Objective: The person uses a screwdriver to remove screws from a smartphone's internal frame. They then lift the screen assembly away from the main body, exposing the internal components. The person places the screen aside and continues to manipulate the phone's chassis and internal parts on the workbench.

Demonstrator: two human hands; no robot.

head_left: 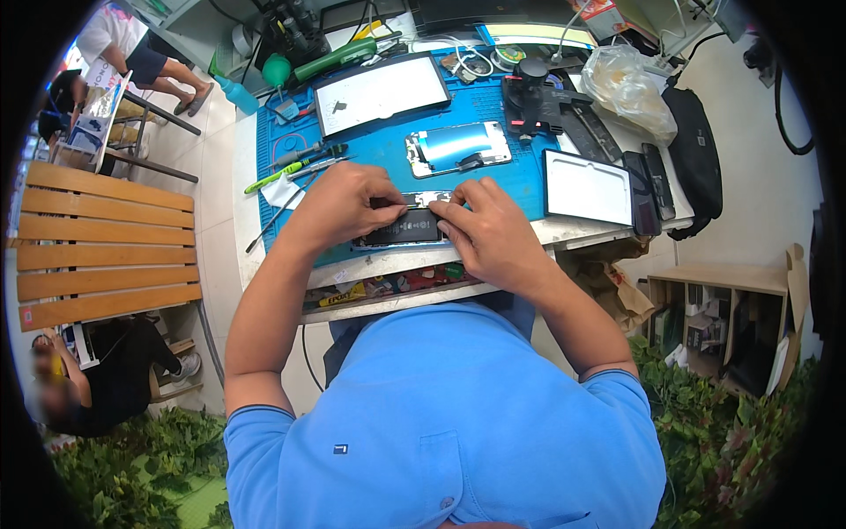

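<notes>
Shirt: blue polo [441, 423], nearest the lens, filling the lower middle of what I see.
Bench: slatted wooden bench [106, 242] at far left, beside the table.
Seated person: dark-clothed person [115, 375] below the bench, on the floor side.
Mat: blue work mat [370, 141] across the table top, hand tools along its left part.
Screwdrivers: green-handled drivers [286, 167] lying on the mat just left of my left hand.
Left forearm: comes up from the lower left, elbow bent outward, wrist angled in toward the centre.
Left hand: left hand [348, 198] palm down, fingers curled, thumb and forefinger pinched together at the upper left edge of the opened phone; what they pinch is too small for me to tell.
Opened phone: opened phone [404, 225] flat on the near edge of the mat, dark battery showing, lying between both hands and touched by both.
Detached screen: detached screen [458, 145] face up on the mat, just beyond the phone.
Right hand: right hand [489, 225] palm down, fingers bent, fingertips pressed on the phone's right end; pressing rather than clamping, as far as I can see.
Right forearm: enters from the lower right, sloping inward.
Tablet: white-faced tablet [586, 187] right of the mat.
Bag: black bag [696, 150] at the table's right edge.
</notes>
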